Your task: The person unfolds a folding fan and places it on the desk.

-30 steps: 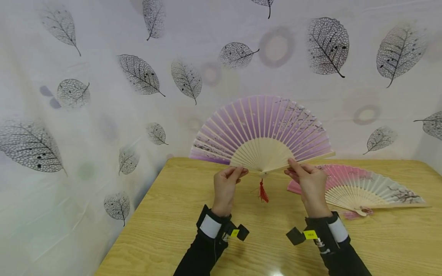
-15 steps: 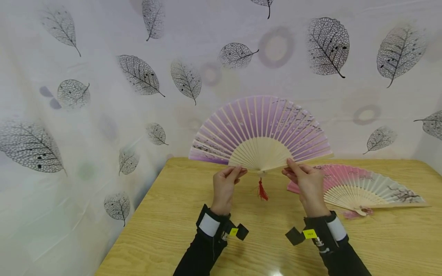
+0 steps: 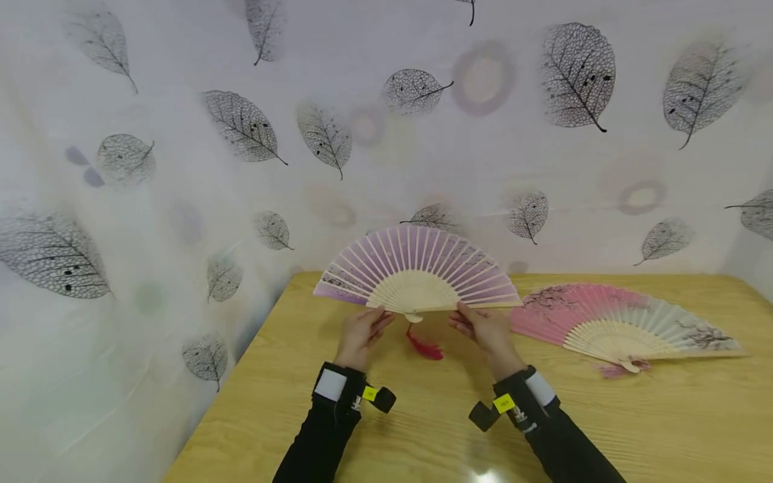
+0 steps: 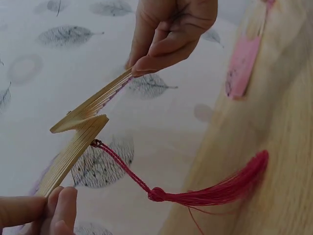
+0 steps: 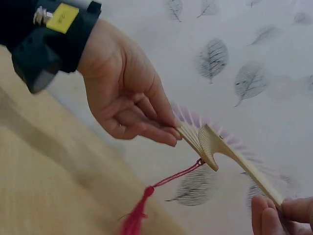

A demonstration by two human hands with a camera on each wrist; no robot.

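A purple folding fan [image 3: 413, 251] with pale wooden ribs is spread wide in the head view, its rounded edge upward. My left hand [image 3: 357, 337] pinches its lower left edge between thumb and fingers. On the other side, my right hand [image 3: 492, 335] pinches the lower right guard stick. Between the hands a red tassel [image 4: 210, 188] hangs from the fan's pivot on a cord, swung out to one side. The right wrist view shows the ribs [image 5: 195, 139] nearly edge-on, with fingertips on both outer sticks.
A pink and pale grey folding fan [image 3: 586, 312] lies spread on the wooden table [image 3: 423, 429], right of my right hand. Behind the table hangs a white cloth [image 3: 374, 40] printed with dark skeleton leaves, which continues along the left side.
Both hands have lowered the purple fan and carried it left. It looks flatter and smaller in view, and its tassel has swung right. The pink fan stays on the table, now more uncovered.
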